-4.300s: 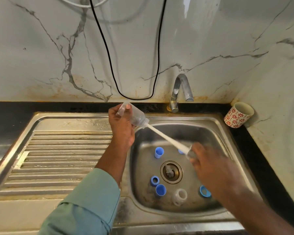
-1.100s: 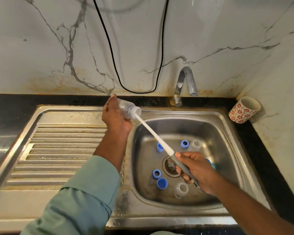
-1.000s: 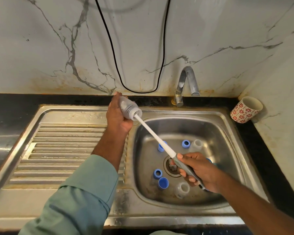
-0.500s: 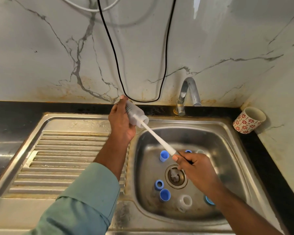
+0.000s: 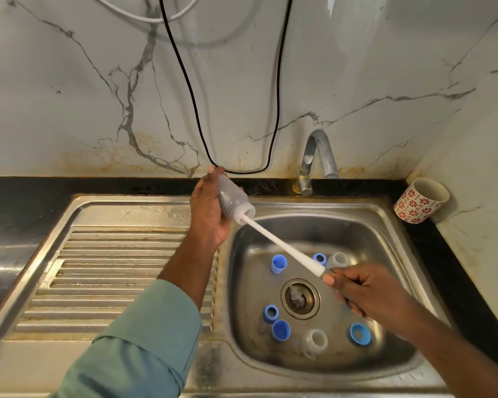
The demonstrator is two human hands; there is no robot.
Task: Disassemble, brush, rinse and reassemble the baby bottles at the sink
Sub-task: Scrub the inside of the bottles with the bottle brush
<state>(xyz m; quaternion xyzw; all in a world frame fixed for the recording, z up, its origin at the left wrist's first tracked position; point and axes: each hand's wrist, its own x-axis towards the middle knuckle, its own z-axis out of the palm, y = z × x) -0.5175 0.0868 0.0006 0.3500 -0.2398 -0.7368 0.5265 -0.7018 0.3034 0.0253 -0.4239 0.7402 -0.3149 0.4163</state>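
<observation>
My left hand (image 5: 209,212) grips a clear baby bottle (image 5: 233,198) tilted mouth-down at the sink basin's left rim. A white bottle brush (image 5: 282,245) runs from the bottle's mouth down to my right hand (image 5: 365,291), which grips its handle over the basin. The brush head is hidden inside the bottle. In the steel basin (image 5: 385,234) lie loose parts: blue caps (image 5: 279,264) (image 5: 281,330), blue rings (image 5: 270,313) (image 5: 360,334) (image 5: 319,258) and two clear bottles (image 5: 314,343) (image 5: 337,259).
The tap (image 5: 316,159) stands behind the basin, no water running. A ribbed drainboard (image 5: 112,277) lies to the left. A red-flowered cup (image 5: 420,201) lies tipped on the black counter at the right. A black cable (image 5: 202,139) hangs down the marble wall.
My right hand has slid the brush handle outward and to the right, drawing more of the shaft from the bottle. The left hand keeps the bottle in about the same place.
</observation>
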